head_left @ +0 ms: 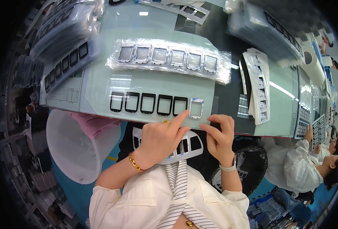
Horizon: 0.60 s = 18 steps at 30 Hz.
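Glassy bench (153,82); clear packaging (223,72), six frames (171,57) inside; left hand (157,140) at black frame (180,98), right hand (220,139) apart, both unclenched.

Hands (159,139) near white-blue frame (197,100); black frames (164,113) alongside.

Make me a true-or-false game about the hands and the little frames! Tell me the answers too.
1. The row nearest the person has six little frames. True.
2. The white-and-blue one is at the row's left end. False: the white-and-blue frame is at the right end.
3. The left hand has a gold bracelet at its wrist. True.
4. The right hand lies on a black frame. False: the right hand is apart from the black frames.
5. Some pink cloth is left of the hands. True.
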Available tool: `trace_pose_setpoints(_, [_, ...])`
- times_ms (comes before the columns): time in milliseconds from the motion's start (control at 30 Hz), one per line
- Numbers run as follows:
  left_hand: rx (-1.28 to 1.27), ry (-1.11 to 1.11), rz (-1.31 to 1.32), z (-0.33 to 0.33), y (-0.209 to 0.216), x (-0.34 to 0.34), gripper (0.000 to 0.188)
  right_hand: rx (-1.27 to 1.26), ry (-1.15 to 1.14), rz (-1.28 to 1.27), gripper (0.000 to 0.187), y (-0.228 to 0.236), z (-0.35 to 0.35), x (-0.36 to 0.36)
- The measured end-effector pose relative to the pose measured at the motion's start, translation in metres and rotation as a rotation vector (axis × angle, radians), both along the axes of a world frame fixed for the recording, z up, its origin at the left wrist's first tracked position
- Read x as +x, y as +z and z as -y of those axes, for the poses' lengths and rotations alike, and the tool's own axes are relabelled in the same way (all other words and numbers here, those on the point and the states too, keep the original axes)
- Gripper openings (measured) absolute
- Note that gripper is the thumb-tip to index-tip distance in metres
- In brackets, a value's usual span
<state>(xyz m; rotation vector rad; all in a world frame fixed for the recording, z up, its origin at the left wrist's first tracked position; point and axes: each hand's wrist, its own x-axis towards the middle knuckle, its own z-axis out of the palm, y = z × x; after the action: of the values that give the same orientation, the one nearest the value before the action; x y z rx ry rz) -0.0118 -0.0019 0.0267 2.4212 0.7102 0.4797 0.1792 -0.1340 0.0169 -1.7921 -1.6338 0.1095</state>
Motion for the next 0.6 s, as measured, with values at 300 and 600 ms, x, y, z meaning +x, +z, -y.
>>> trace_pose_setpoints(300, [-0.493,-0.058,0.266,-0.007,0.01,-0.02,0.043,-0.297,0.076,-0.579,0.007,0.034,-0.003,-0.019])
trace_pose_setpoints(600, [-0.496,-0.052,0.211,-0.013,0.006,-0.038,0.011,-0.213,0.173,-0.455,0.013,0.034,-0.017,-0.018])
